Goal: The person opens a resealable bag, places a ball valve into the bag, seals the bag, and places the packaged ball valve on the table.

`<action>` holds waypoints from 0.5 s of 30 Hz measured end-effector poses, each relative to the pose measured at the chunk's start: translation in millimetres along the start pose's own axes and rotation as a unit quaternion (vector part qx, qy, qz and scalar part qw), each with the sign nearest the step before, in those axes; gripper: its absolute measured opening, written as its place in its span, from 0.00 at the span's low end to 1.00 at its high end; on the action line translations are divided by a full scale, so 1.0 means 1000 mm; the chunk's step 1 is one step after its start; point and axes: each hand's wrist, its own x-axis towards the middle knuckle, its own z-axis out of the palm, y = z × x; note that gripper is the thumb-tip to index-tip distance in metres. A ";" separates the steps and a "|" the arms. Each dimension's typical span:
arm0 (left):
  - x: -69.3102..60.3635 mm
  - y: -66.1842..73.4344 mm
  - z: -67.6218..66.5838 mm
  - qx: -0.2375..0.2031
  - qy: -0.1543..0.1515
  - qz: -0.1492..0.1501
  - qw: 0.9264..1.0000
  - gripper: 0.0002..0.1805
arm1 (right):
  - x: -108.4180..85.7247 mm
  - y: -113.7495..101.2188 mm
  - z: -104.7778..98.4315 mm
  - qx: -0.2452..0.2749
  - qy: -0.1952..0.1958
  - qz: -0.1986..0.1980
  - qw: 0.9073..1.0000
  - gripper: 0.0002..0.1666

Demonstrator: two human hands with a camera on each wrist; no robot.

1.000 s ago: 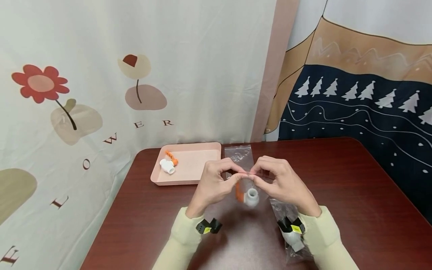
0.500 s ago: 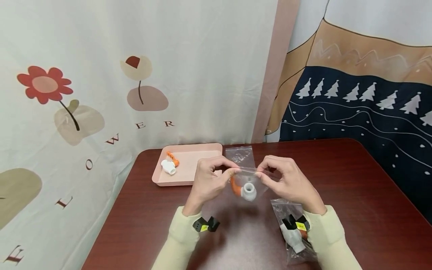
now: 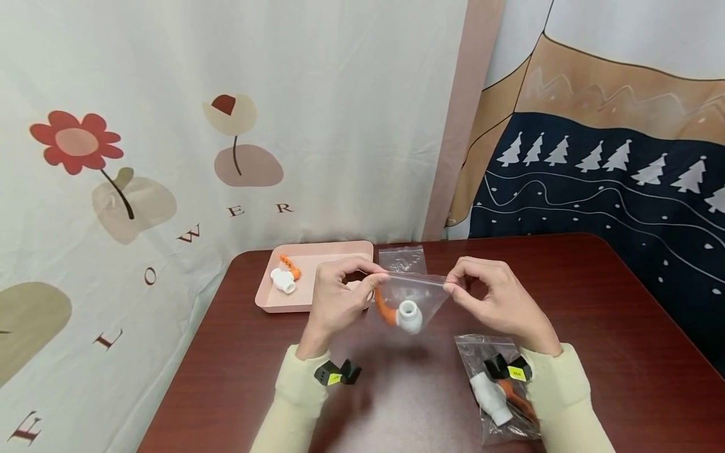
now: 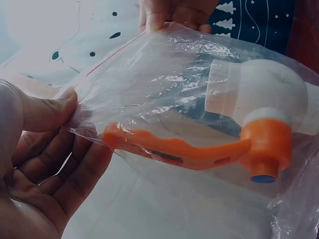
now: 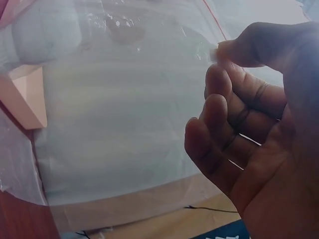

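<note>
At the far left, a pale curtain (image 3: 340, 126) printed with flowers hangs behind the dark red surface (image 3: 226, 377). A pink tray (image 3: 325, 257) sits near the back edge, with a loose valve (image 3: 282, 280), white with an orange handle, at its left end. Next, the left hand (image 3: 338, 302) pinches one top corner of a clear bag (image 3: 428, 290) between thumb and fingers. The bag hangs above the surface, its top edge stretched between both hands. Inside lies a bagged valve (image 3: 409, 316), its orange handle pointing toward the left hand. Behind, a flat bag (image 3: 403, 259) lies beside the tray. The right hand (image 3: 493, 296) pinches the opposite top corner. Below its wrist, a second bag (image 3: 466, 352) holding another valve (image 3: 490, 399) rests on the surface. A navy curtain (image 3: 600, 195) with white trees hangs at far right.
</note>
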 end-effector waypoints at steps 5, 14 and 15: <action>0.000 0.000 -0.001 0.006 0.012 -0.003 1.000 0.04 | -0.002 0.001 -0.005 -0.016 -0.007 0.013 1.000 0.11; -0.002 0.001 0.012 -0.020 0.021 -0.023 0.999 0.01 | -0.004 0.006 -0.010 -0.018 0.002 0.054 0.998 0.09; -0.002 0.001 0.012 -0.012 0.026 -0.021 0.999 0.01 | -0.005 0.007 -0.010 -0.011 0.000 0.062 0.998 0.08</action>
